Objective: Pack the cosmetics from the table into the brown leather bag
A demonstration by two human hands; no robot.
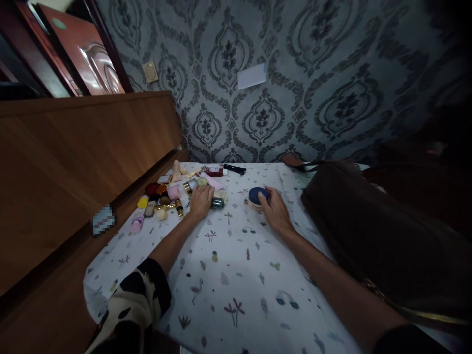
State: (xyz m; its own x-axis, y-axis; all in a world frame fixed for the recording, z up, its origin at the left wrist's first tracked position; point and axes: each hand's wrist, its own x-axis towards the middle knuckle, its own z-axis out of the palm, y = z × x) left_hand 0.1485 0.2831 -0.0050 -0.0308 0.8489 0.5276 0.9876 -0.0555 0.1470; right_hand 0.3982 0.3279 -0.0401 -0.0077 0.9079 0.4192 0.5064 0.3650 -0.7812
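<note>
My right hand [275,209] is closed on a round cream jar with a dark blue lid [257,197] that rests on the patterned white sheet [236,275]. My left hand [201,200] lies palm down with fingers curled over a small dark green bottle [217,203] at the edge of a pile of cosmetics [165,194]. That pile holds several small tubes, jars, gold-capped bottles and a yellow container. What exactly the left fingers hold is partly hidden.
A wooden headboard [81,162] runs along the left. A large dark brown bag [368,231] lies on the right of the sheet. A black tube [234,169] and a red item [215,171] lie near the wallpapered wall [295,78].
</note>
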